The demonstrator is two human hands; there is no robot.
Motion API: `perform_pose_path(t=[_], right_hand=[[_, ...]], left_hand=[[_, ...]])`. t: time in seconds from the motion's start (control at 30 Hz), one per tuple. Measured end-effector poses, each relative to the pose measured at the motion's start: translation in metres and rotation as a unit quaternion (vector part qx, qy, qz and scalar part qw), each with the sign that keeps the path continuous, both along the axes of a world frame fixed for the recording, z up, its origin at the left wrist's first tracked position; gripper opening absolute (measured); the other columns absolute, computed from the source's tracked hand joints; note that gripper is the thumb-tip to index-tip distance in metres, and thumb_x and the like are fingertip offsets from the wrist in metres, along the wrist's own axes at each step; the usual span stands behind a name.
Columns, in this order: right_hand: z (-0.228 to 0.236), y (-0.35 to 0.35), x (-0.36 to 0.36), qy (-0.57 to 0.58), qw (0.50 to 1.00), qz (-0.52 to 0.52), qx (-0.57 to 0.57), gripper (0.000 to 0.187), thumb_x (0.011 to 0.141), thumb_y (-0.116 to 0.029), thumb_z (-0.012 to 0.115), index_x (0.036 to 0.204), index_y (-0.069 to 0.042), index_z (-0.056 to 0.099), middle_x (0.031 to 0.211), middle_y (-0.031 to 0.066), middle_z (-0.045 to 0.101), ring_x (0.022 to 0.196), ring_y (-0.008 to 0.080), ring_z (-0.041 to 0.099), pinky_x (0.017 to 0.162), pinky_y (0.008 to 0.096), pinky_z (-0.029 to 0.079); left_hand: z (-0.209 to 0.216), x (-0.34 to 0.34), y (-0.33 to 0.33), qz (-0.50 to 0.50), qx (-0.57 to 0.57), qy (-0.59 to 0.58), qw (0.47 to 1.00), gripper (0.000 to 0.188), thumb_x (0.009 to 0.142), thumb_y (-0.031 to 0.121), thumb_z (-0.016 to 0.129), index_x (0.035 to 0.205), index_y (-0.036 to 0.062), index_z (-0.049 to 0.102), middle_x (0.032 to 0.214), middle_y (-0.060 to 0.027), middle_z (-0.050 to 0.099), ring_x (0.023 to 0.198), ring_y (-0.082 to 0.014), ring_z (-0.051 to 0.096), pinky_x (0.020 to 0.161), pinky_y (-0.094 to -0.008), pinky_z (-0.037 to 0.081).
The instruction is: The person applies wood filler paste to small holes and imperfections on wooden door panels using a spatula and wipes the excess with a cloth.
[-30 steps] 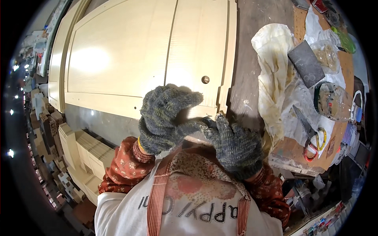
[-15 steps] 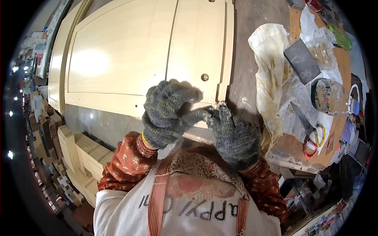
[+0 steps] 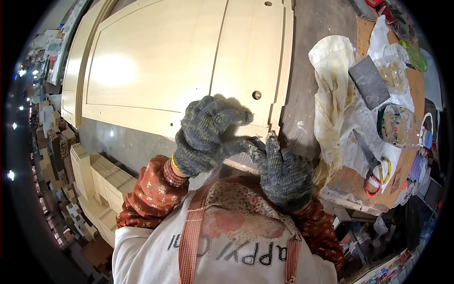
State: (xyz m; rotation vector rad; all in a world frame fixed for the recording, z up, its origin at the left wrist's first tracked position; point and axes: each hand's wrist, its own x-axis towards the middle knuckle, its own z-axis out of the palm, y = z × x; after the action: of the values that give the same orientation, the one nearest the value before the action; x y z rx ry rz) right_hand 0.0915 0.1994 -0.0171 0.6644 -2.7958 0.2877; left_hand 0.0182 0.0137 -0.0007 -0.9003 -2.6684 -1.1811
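A cream-painted cabinet door panel (image 3: pixel 156 61) with a recessed field and a few round holes lies flat before me. My left hand (image 3: pixel 205 132), in a dark grey knit glove, rests over its near edge. Its forefinger and thumb are spread in a C, the thumb reaching toward the other glove. My right hand (image 3: pixel 283 175), gloved alike, is at the panel's near right corner. The right thumb and fingertips close in there, against or beside the edge; anything small between them is hidden. The glove fingertips look worn and whitened.
To the right, a board (image 3: pixel 352 182) bears a stained cloth (image 3: pixel 331 85), a dark grey flat block (image 3: pixel 369 83), scissors (image 3: pixel 373 173) and a clear plastic jar (image 3: pixel 397 125). Another cream panel (image 3: pixel 78 71) lies along the left. Stacked cream pieces (image 3: pixel 101 182) stand lower left.
The view has shifted a little, so the panel and the board appear farther right. Both hands keep nearly the same pose at the panel's edge.
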Motion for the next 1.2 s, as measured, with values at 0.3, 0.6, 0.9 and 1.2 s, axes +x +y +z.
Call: perform_pose_path(t=[0.3,0.6,0.9,1.2], right_hand=[[-0.008,0.012,-0.009,0.008,0.997,0.080,-0.023,0.051,0.079,-0.025,0.062,0.121,0.002,0.050,0.093,0.0152,0.060,0.066,0.0227,0.058,0.061,0.0377,0.050],[0.003,0.009,0.004,-0.147,0.987,0.058,-0.036,0.054,0.079,-0.022,0.060,0.125,0.002,0.047,0.103,0.0158,0.058,0.076,0.0224,0.057,0.065,0.0346,0.049],[0.006,0.000,0.008,-0.068,0.996,0.017,0.049,0.047,0.080,-0.017,0.055,0.127,-0.014,0.052,0.125,0.0146,0.048,0.090,0.0207,0.056,0.069,0.0339,0.049],[0.015,0.002,0.003,-0.419,0.868,-0.005,-0.267,0.070,0.089,-0.057,0.039,0.136,-0.006,0.036,0.138,0.0098,0.039,0.129,0.0262,0.032,0.109,0.0475,0.019]], left_hand=[[-0.005,0.001,0.003,0.023,-0.063,0.034,0.997,0.043,0.067,0.028,0.076,0.101,0.0092,0.059,0.082,-0.0006,0.056,0.072,-0.0163,0.051,0.065,-0.0312,0.041],[-0.004,0.002,-0.006,-0.038,-0.025,-0.001,0.999,0.052,0.067,0.026,0.076,0.111,0.0066,0.055,0.100,-0.0068,0.058,0.096,-0.0189,0.053,0.078,-0.0308,0.045],[-0.009,-0.001,0.003,-0.009,0.030,0.012,0.999,0.043,0.064,0.039,0.077,0.093,0.0108,0.062,0.092,-0.0050,0.062,0.080,-0.0204,0.059,0.069,-0.0337,0.046],[-0.014,0.004,-0.012,0.001,-0.076,0.035,0.996,0.048,0.067,0.042,0.075,0.102,0.0115,0.060,0.102,-0.0061,0.059,0.093,-0.0234,0.055,0.080,-0.0369,0.043]])
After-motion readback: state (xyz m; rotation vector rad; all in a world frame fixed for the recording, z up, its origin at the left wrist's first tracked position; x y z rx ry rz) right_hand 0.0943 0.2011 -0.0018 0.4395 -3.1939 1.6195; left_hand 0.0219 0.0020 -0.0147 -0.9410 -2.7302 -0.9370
